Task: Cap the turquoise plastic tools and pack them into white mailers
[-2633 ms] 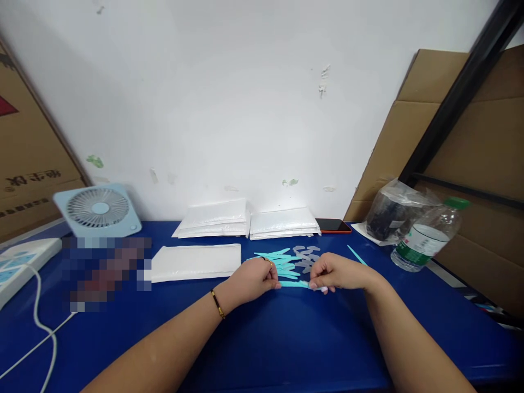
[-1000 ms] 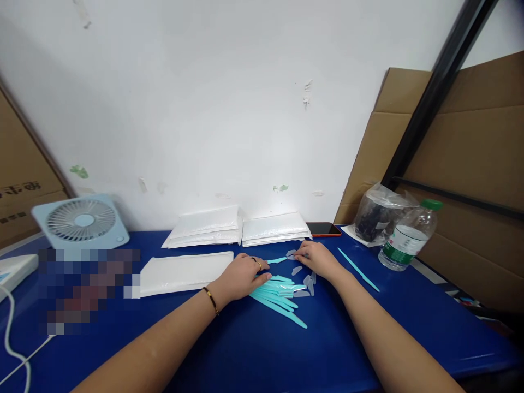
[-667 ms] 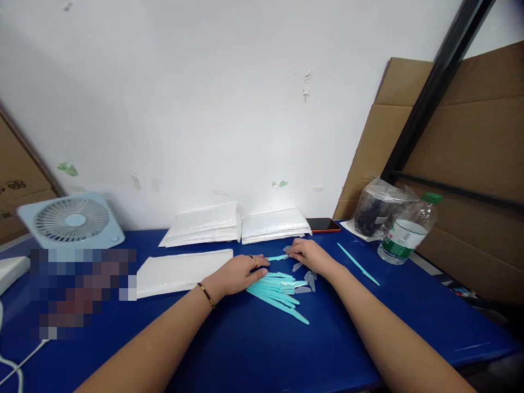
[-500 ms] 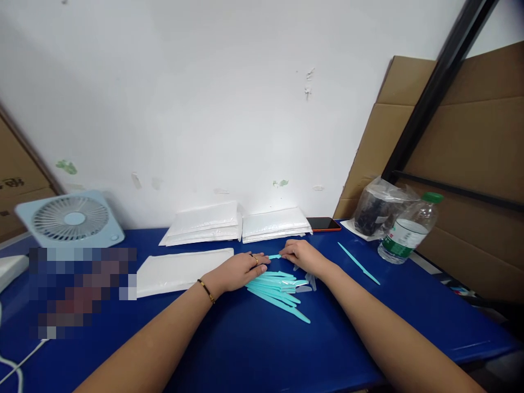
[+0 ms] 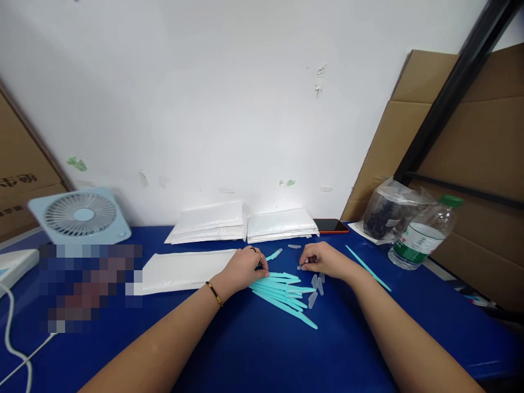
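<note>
Several turquoise eyebrow razors (image 5: 282, 297) lie fanned out on the blue table. My left hand (image 5: 248, 267) is closed over their left ends, fingertips and thumb pinched at the handles. One razor (image 5: 273, 255), with a clear cover on its blade, sticks out past the fingers of that hand; its handle is hidden. To the right, my right hand (image 5: 323, 259) pinches a small clear blade cover (image 5: 300, 267) just above the table. Loose clear blade covers (image 5: 313, 299) are scattered below it, and another cover (image 5: 293, 246) lies beyond the hands.
A white padded envelope (image 5: 184, 270) lies left, with stacks of white envelopes (image 5: 208, 221) against the wall. A phone (image 5: 332, 225), bagged dark item (image 5: 380, 213), water bottle (image 5: 421, 234) and single razor (image 5: 368, 267) are right. A blue fan (image 5: 82, 215) stands left.
My right hand has drawn away rightward from the razor by my left hand, and a clear cover shows on that razor's blade. My left fingers have curled in. The view has shifted slightly.
</note>
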A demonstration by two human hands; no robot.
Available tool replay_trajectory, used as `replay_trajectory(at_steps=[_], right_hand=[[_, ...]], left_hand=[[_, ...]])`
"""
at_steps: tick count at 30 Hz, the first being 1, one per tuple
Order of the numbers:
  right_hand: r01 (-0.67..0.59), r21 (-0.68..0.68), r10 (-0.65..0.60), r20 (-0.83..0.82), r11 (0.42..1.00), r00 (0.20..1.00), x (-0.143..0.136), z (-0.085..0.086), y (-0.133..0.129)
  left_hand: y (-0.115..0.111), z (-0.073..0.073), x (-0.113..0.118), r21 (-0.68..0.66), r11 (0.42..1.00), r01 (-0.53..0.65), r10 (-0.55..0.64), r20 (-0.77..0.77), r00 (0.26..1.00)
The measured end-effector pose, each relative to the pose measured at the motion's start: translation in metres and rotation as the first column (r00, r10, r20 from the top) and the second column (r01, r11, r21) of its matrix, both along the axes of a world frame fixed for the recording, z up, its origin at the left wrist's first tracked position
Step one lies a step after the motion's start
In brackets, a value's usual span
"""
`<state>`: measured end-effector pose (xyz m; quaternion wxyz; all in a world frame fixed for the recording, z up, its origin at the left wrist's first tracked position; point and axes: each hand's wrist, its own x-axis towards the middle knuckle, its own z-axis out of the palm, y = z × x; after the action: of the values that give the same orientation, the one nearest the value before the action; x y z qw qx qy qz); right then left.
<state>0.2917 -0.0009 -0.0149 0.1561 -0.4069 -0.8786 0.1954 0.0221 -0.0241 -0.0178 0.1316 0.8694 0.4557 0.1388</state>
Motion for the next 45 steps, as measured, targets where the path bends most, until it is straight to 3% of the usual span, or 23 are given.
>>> replay_trajectory(at_steps=[4, 10, 21, 24, 27, 32, 38, 45], right_hand=[[0.040, 0.050, -0.040, -0.006, 0.998, 0.999, -0.006, -0.005, 0.001], [0.069, -0.078, -0.074, -0.061, 0.995, 0.995, -0.003, -0.005, -0.003], [-0.006, -0.050, 0.000, -0.126, 0.999, 0.992, -0.025, -0.004, -0.006], [0.111, 0.067, -0.102, -0.120, 0.992, 0.987, -0.016, -0.003, 0.002], [0.256, 0.229, -0.231, -0.129, 0.939, 0.964, -0.008, -0.003, 0.011], [0.157, 0.311, -0.142, -0.071, 0.937, 0.987, -0.023, -0.006, 0.011], [0.095, 0.258, -0.116, 0.065, 0.961, 0.991, -0.042, -0.008, -0.001], [0.245, 0.136, -0.255, 0.062, 0.960, 0.965, -0.036, -0.013, -0.007]], left_hand=[[-0.001, -0.001, 0.003, 0.001, 0.995, -0.104, 0.104, 0.004, 0.995], [-0.002, -0.005, 0.003, 0.054, 0.978, -0.201, 0.197, 0.073, 0.978], [-0.003, -0.009, 0.010, 0.139, 0.975, -0.172, 0.166, 0.054, 0.985], [-0.001, -0.010, 0.006, 0.182, 0.967, -0.179, 0.172, 0.055, 0.984], [0.003, -0.011, -0.001, 0.152, 0.974, -0.166, 0.158, 0.061, 0.985], [0.010, -0.013, -0.007, 0.119, 0.990, -0.081, 0.077, 0.040, 0.996], [0.006, -0.013, -0.002, 0.199, 0.980, 0.012, 0.003, -0.075, 0.997], [0.004, -0.016, 0.006, 0.207, 0.977, 0.049, -0.017, -0.156, 0.988]])
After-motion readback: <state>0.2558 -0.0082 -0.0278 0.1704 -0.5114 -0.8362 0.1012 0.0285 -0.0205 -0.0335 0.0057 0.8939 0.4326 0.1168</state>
